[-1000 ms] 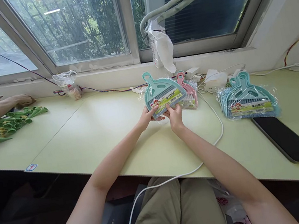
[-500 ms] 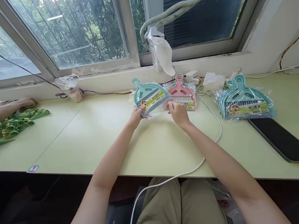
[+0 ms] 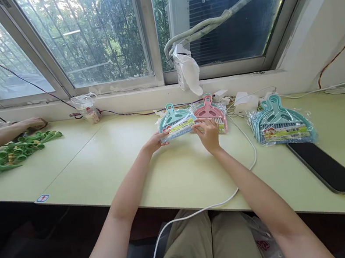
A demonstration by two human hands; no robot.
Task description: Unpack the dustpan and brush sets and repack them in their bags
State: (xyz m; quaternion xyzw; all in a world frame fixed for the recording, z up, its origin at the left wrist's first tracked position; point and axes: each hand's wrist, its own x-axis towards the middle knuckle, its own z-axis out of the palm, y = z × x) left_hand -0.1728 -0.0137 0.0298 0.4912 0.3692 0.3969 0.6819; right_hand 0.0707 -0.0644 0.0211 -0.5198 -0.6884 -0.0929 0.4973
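Worktable seen from the seat, with 12 o'clock straight ahead. Nearest, the wearer's trousers (image 3: 194,249) lie below the table (image 3: 168,178) edge; a white cable (image 3: 219,204) crosses above them and curves up over the tabletop toward 1 o'clock. At 2 o'clock a dark phone (image 3: 329,168) lies flat, its far end just beside a stack of wrapped teal dustpan sets.

At 12 o'clock, the left hand (image 3: 156,142) is closed on the lower left corner of a teal dustpan set (image 3: 179,128), thumb above and fingers beneath. The right hand (image 3: 208,133) is drawn into a pinch, thumb and fingertips together at the set's right edge. The set, in clear wrapping with a yellow-green label, has its handle toward 12 o'clock; whether its far end touches the table cannot be told. Just behind the right hand, and partly covered by it, lies a pink dustpan set (image 3: 209,110); contact between the two is not discernible.

The stack of wrapped teal dustpan sets (image 3: 280,125) lies between 1 and 2 o'clock. Green cone-shaped pieces (image 3: 16,152) are heaped at 10 o'clock, with another person's hand (image 3: 34,123) at their far side. At 11 o'clock a clear bag (image 3: 87,110) stands near the wall, beneath the window (image 3: 102,34).
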